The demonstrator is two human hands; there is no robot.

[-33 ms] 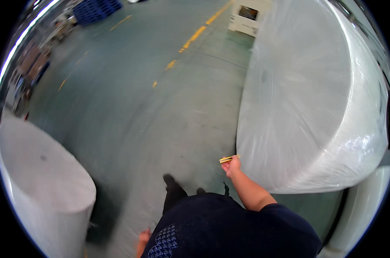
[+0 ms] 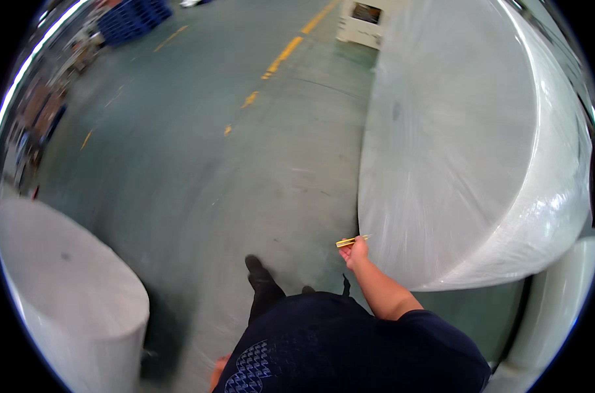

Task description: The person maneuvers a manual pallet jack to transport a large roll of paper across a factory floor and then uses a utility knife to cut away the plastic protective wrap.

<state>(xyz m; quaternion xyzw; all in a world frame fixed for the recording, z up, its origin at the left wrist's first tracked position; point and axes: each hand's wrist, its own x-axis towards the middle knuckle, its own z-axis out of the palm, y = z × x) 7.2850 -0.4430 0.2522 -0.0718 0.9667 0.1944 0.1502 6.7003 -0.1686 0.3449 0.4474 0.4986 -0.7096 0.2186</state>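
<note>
My right hand (image 2: 356, 251) is closed around a slim yellow utility knife (image 2: 345, 242). A thin tip at the other end of the knife points toward a huge wrapped white roll (image 2: 455, 150) on my right. The hand is near the lower left edge of that roll; whether the tip touches the film I cannot tell. My left hand (image 2: 219, 368) hangs low beside my dark shirt, mostly hidden at the lower edge. Its fingers cannot be made out.
Another white roll (image 2: 68, 268) stands on my left. A pale roll (image 2: 563, 308) lies at the lower right. A cream crate (image 2: 360, 25) sits beyond the large roll. Blue pallets (image 2: 134, 19) are stacked far left. Yellow dashes (image 2: 283, 57) mark the green-grey floor (image 2: 199, 150).
The left roll appears slightly lower in view, and the far crate and floor marks have shifted left. My left hand shows less. My right hand keeps its hold on the utility knife.
</note>
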